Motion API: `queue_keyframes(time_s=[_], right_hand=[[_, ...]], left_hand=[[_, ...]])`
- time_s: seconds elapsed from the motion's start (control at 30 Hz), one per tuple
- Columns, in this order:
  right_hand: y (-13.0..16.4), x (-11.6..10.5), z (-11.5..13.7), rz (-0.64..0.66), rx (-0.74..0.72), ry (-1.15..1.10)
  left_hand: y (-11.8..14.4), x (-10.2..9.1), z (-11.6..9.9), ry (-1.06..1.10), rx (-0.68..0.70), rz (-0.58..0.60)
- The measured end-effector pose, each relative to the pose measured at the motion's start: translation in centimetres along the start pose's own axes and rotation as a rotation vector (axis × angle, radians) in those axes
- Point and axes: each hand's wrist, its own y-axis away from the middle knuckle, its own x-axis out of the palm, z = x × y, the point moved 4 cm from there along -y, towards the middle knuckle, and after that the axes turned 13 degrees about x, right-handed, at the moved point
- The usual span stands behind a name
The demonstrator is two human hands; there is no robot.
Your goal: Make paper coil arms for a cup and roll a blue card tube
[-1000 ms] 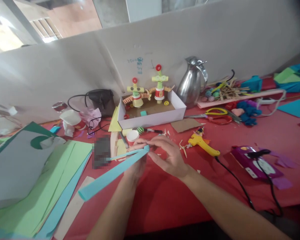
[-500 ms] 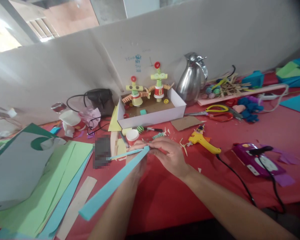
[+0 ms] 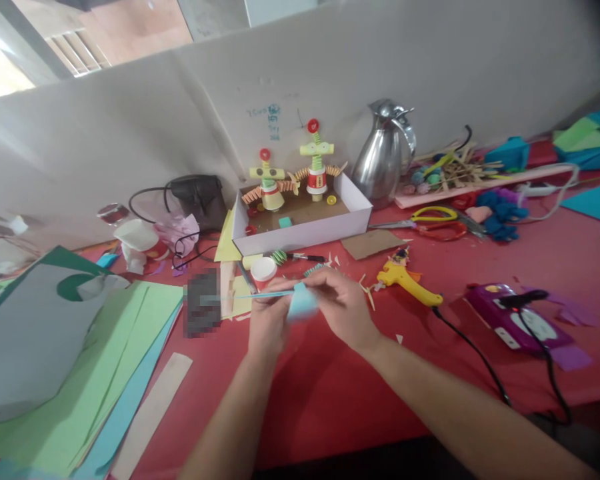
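Light blue paper strips are pinched between both hands over the red table. My left hand is closed on them near their joined end, with one thin strip seen edge-on reaching out to the left. My right hand has its fingers bent round the right side of the other strip, whose short wide part is blurred by motion. Some fingertips are hidden behind the paper. Just beyond my left hand stands a small paper cup, and a blue-green folded paper spring lies behind my right hand.
A white box with two paper-cup figures stands at the back, beside a steel jug. To the right lie a yellow glue gun, scissors and a purple power strip. Green paper sheets cover the left.
The long blue strip that pointed down toward me has been swung up and over to the right between my hands. My left hand has turned, showing more of its back.
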Motion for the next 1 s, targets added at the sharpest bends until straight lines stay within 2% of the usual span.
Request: queue_keyframes(time_s=[0.1,0.27,0.53,0.73,0.83,0.9,1.0], right_hand=[[-0.7,0.1,-1.4,0.022,0.235,-0.143],[-1.0,0.3,-2.2,0.086,0.356,-0.224],[-1.1,0.4,-1.4,0.194,0.349,-0.174],[-1.3,-0.3,-1.2,0.098,0.249,0.015],[-1.1,-0.6,-0.9,0.038,0.207,0.096],[-0.9,-0.6,-0.9,0.024,0.217,0.107],[-0.8,-0.4,-1.2,0.048,0.273,0.006]], left_hand=[[0.0,0.9,-0.4,0.019,-0.016,0.031],[0.0,1.0,-0.5,0.003,0.006,-0.002],[-0.1,0.9,-0.4,0.054,-0.018,-0.022],[0.3,1.2,-0.1,0.077,-0.078,0.002],[0.3,1.1,-0.2,0.062,-0.052,-0.009],[0.3,1.0,-0.3,0.064,-0.024,-0.023],[0.3,1.1,-0.2,0.097,-0.033,-0.021]])
